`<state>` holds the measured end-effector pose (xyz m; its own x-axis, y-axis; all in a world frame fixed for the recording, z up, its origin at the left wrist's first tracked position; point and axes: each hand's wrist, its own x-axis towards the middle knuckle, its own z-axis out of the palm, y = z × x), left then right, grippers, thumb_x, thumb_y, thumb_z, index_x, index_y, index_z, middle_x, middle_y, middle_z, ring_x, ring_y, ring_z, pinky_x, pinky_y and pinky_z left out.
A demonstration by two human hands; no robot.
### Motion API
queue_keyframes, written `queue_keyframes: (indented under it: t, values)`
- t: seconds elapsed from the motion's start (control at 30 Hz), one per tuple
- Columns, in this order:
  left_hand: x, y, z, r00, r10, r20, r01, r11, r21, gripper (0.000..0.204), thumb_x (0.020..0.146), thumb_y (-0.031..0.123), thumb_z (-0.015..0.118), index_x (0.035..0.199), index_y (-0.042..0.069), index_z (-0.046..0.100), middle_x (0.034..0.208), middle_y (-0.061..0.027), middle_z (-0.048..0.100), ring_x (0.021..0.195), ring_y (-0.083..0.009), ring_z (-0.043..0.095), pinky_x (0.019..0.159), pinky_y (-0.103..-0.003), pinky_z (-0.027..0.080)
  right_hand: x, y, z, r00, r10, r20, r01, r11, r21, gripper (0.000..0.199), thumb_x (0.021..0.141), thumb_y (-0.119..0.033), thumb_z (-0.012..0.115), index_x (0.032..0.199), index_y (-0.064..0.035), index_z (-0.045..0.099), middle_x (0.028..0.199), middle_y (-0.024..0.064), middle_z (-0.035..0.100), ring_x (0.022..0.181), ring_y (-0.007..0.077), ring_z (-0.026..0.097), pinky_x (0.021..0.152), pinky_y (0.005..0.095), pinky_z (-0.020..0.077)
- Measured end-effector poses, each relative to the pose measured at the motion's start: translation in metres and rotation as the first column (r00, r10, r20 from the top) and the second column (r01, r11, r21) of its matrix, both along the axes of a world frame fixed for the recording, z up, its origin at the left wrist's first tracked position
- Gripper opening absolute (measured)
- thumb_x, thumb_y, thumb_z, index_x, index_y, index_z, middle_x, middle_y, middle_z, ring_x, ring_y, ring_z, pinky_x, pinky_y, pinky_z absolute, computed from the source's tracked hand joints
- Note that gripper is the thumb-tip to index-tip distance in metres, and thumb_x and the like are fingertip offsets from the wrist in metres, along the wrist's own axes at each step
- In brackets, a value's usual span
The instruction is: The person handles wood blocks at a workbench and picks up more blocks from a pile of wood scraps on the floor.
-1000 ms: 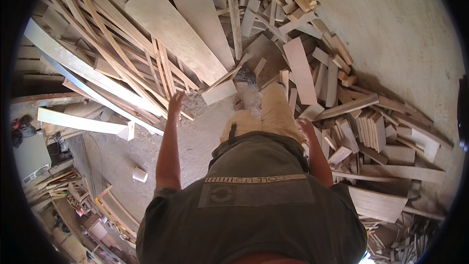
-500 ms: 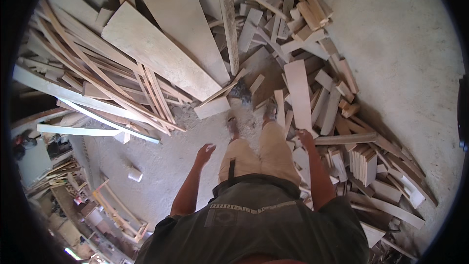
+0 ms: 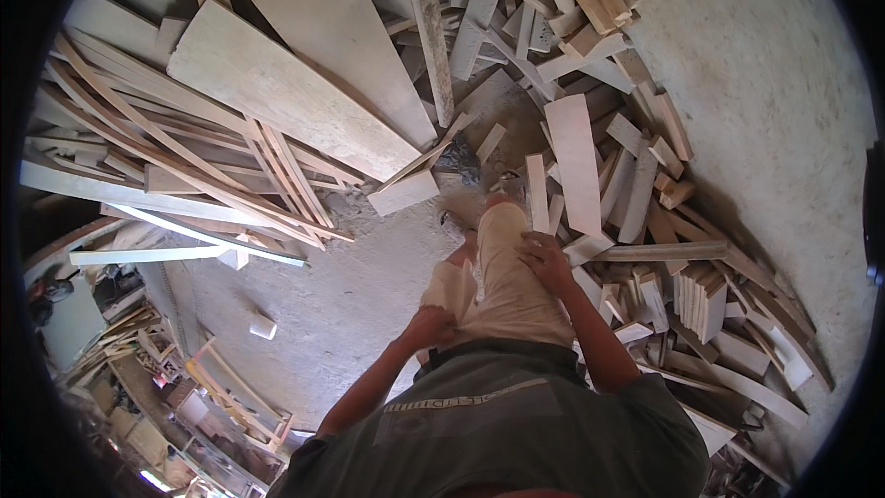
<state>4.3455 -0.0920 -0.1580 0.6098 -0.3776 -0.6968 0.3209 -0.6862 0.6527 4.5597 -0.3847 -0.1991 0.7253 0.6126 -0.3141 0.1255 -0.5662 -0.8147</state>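
Beige trousers [image 3: 505, 290] cover my legs. My left hand [image 3: 430, 326] is closed on the cloth at the left thigh, and the fabric there is drawn up into a fold. Against the right thigh, near the knee, my right hand [image 3: 548, 264] has its fingers bent and pinching the cloth. Neither hand holds any wood. Just right of my right hand a flat pale board [image 3: 573, 166] leans on the scrap pile, and a long thin strip of wood [image 3: 659, 252] lies beside it.
Large boards [image 3: 286, 83] lean ahead on the left, with long curved strips [image 3: 184, 171] beside them. A heap of wood offcuts [image 3: 636, 175] runs along my right. A white cup-like container [image 3: 263, 326] lies on the dusty floor [image 3: 350, 314]. A wooden post [image 3: 430, 37] stands ahead.
Both hands have moved inward from beside my body onto the trousers and closed on the cloth. My feet and legs have shifted, with the left knee now bent.
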Motion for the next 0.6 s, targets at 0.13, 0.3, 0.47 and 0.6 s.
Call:
queue_keyframes:
  t: [0.13, 0.3, 0.47, 0.6]
  values:
    - [-0.036, -0.006, 0.02, 0.984, 0.062, 0.169, -0.052, 0.996, -0.066, 0.018, 0.075, 0.026, 0.069, 0.082, 0.01, 0.07, 0.081, -0.0186, 0.068, 0.078, -0.0407, 0.066, 0.077, -0.053, 0.05, -0.015, -0.029, -0.053, 0.94, 0.337, 0.053, -0.321, 0.926, -0.198, 0.018, 0.093, -0.02, 0.071, 0.103, -0.0049, 0.07, 0.107, 0.015, 0.067, 0.106, 0.0329, 0.064, 0.096, 0.0453, 0.0499]
    - [-0.001, -0.006, -0.008, 0.932, 0.302, -0.2, -0.356, 0.864, -0.357, 0.022, 0.084, 0.03, 0.074, 0.096, 0.011, 0.075, 0.086, -0.016, 0.073, 0.087, -0.0347, 0.072, 0.082, -0.047, 0.055, 0.088, -0.027, -0.066, 0.982, 0.06, -0.18, -0.084, 0.988, -0.13, 0.02, 0.091, -0.02, 0.074, 0.1, -0.0046, 0.067, 0.1, 0.0135, 0.066, 0.098, 0.031, 0.066, 0.089, 0.0421, 0.0519]
    - [0.079, 0.005, -0.245, 0.864, 0.502, 0.031, -0.488, 0.852, -0.191, 0.031, 0.091, 0.037, 0.071, 0.107, 0.011, 0.073, 0.099, -0.0169, 0.075, 0.09, -0.038, 0.072, 0.084, -0.049, 0.055, 0.212, -0.005, -0.255, 0.919, 0.385, 0.085, -0.24, 0.717, -0.655, 0.034, 0.091, -0.032, 0.072, 0.114, -0.0076, 0.067, 0.108, 0.0141, 0.063, 0.106, 0.0368, 0.063, 0.088, 0.0502, 0.0538]
    - [0.2, 0.025, -0.439, 0.832, 0.546, 0.101, -0.555, 0.81, 0.189, 0.039, 0.09, 0.045, 0.07, 0.108, 0.01, 0.07, 0.102, -0.0197, 0.072, 0.106, -0.0378, 0.069, 0.085, -0.05, 0.055, 0.291, 0.063, -0.389, 0.875, 0.438, 0.208, -0.246, 0.771, -0.587, 0.041, 0.092, -0.034, 0.07, 0.122, -0.0058, 0.068, 0.125, 0.0205, 0.063, 0.111, 0.0408, 0.064, 0.095, 0.0521, 0.0526]
